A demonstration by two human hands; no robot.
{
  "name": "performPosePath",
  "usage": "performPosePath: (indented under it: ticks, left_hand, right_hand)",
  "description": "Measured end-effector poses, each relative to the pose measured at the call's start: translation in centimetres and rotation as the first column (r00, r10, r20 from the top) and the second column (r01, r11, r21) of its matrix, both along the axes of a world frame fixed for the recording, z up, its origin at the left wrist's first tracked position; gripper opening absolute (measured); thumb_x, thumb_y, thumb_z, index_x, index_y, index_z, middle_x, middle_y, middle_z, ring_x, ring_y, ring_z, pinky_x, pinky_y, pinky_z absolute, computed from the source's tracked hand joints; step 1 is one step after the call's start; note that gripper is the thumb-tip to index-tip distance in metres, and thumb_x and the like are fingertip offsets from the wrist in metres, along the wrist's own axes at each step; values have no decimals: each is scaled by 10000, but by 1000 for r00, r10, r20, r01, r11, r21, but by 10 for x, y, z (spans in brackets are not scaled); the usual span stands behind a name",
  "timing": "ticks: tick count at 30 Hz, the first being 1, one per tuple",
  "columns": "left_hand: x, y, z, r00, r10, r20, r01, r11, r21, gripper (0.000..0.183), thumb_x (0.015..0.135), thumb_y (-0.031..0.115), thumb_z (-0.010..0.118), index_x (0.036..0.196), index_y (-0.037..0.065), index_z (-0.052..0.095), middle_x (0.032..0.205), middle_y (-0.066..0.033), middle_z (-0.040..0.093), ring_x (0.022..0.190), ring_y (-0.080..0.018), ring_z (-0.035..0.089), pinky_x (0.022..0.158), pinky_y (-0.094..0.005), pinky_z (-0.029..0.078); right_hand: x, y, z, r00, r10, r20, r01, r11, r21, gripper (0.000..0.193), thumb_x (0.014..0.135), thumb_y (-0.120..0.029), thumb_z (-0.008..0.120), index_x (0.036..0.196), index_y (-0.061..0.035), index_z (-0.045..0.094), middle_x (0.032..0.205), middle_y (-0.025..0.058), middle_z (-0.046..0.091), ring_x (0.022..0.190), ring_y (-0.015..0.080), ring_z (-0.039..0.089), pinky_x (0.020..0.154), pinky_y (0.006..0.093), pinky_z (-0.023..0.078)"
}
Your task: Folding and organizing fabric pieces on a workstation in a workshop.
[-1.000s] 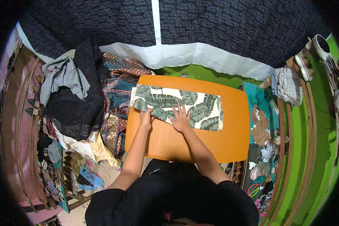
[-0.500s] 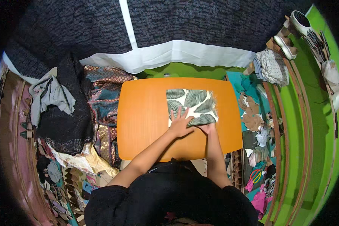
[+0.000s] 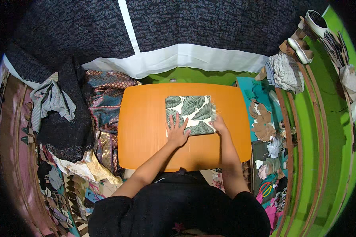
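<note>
folded leaf-print cloth [image 3: 190, 115] near table [image 3: 146, 130] far edge; left hand [image 3: 177, 132] flat, open on it; right hand [image 3: 219, 124] pinches rt edge. risk: fold slips if lt pressure eases.

head view, steeply downward, table [image 3: 146, 130] near

Folded leaf-print cloth [image 3: 191, 115] on an orange table [image 3: 146, 130]

The white fabric with dark green leaves lies flat, folded to a near-square, nearer the table's far edge and right of its centre, its sides roughly parallel to the table's edges.
</note>
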State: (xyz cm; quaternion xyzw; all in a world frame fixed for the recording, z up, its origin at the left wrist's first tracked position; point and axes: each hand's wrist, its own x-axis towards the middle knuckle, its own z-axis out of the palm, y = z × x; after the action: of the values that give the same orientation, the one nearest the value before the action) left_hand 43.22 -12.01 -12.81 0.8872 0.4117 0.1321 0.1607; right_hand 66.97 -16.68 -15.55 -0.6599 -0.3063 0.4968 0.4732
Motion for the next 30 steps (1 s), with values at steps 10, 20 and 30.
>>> performPosePath:
  ticks: [10, 20, 30]
  left_hand:
    - [11, 23, 35, 969, 3, -246, -62, 971, -230, 540, 734, 497, 478, 1229, 290, 412, 1384, -125, 147, 1229, -411, 134, 946, -594, 104]
    - [4, 57, -4, 956, 89, -280, -113, 991, -73, 683, 707, 568, 472, 1306, 328, 249, 1415, -74, 27, 1276, -359, -1, 933, -592, 166]
    - [-46, 13, -34, 718, 590, 369, -331, 756, -565, 551, 607, 200, 693, 1028, -44, 433, 975, -162, 512, 891, -264, 505, 785, -355, 411]
  right_hand:
    - [-65, 29, 52, 449, -121, 885, -33, 988, 152, 567, 712, -199, 578, 1217, -75, 353, 1298, 174, 276, 1172, 348, 289, 943, 449, 265]
    - [-76, 11, 11, 323, 105, 941, 54, 990, -129, 727, 666, -524, 566, 1274, -208, 326, 1353, 152, 185, 1235, 406, 122, 950, 581, 131]
    - [-95, -15, 38, 522, 83, 849, 316, 905, -283, 704, 639, -464, 648, 1192, -113, 392, 1198, 252, 318, 1044, 408, 359, 860, 475, 338]
